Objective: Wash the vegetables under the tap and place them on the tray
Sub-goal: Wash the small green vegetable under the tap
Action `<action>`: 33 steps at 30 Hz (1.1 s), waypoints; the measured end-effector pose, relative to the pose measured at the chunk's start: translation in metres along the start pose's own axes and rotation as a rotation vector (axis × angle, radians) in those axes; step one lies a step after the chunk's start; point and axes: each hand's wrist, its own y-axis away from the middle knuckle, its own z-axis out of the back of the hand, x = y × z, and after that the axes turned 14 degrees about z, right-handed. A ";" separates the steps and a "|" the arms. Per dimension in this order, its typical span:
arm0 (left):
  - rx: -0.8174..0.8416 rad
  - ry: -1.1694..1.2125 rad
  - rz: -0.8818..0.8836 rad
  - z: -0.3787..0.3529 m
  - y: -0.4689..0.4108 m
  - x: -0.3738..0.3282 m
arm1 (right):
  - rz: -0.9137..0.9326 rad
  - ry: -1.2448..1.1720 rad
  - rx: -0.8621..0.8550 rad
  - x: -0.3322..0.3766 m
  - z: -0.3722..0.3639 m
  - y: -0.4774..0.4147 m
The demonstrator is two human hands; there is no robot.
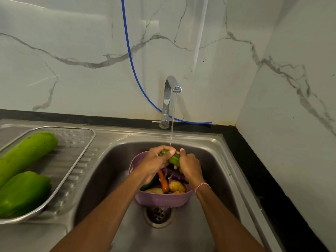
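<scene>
A small green cucumber [173,158] is held in both hands under the running stream from the chrome tap [169,99]. My left hand [154,162] wraps its left end and my right hand [190,165] grips its right end. Below them a pink colander [163,200] stands in the sink [209,160], holding a carrot [163,181], potatoes [176,186] and a dark purple vegetable, partly hidden by my hands. On the left drainboard a steel mesh tray [72,140] carries a long light-green gourd [27,153] and a darker green vegetable [23,192].
The sink drain [158,214] lies just in front of the colander. A blue hose [134,70] hangs down the marble wall behind the tap. A black counter strip [263,179] runs along the sink's right side up to the corner wall.
</scene>
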 end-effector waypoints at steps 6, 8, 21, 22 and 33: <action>-0.192 0.188 -0.067 -0.006 0.001 -0.005 | 0.143 -0.362 -0.033 0.008 0.000 0.003; -0.294 0.301 -0.047 -0.005 -0.002 -0.005 | 0.201 -0.457 -0.015 0.011 0.000 0.005; -0.134 -0.159 -0.090 0.011 -0.004 -0.008 | 0.207 -0.636 0.049 0.009 -0.008 0.002; -0.162 -0.178 -0.105 0.011 -0.004 -0.008 | 0.207 -0.690 0.055 0.010 -0.008 0.003; -0.048 -0.731 -0.184 0.004 -0.004 -0.003 | 0.176 -0.583 -0.227 0.004 -0.004 0.002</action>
